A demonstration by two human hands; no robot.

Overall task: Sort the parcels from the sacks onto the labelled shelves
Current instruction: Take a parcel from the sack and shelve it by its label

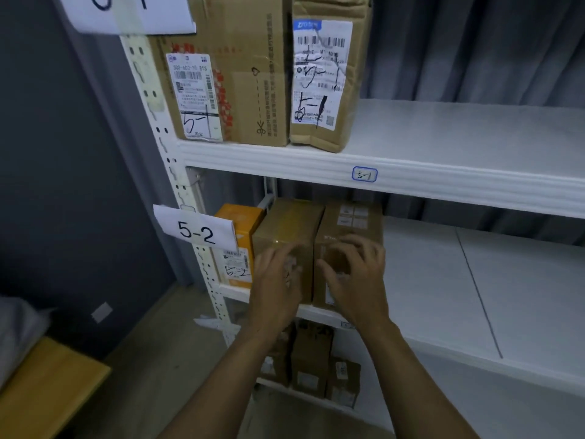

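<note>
Squaring-up is being done on the 5-2 shelf [474,280]: the left carton [285,223] is being pushed by the spread fingers of the left hand [275,289], the right carton [348,217] by the spread, slightly bent fingers [364,245] of the right hand [354,280]. Just left of the left fingers an orange box [240,223] is standing. Next, probably, a clean release is being called for. Three parcels are being counted here, and two 5-1 cartons [234,90] above the fingers.

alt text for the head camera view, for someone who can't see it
A person's left hand and right hand touch the fronts of two brown parcels side by side on the white shelf signed 5-2, beside an orange parcel. The 5-1 shelf above holds two bigger cardboard parcels marked 5-1.
</note>
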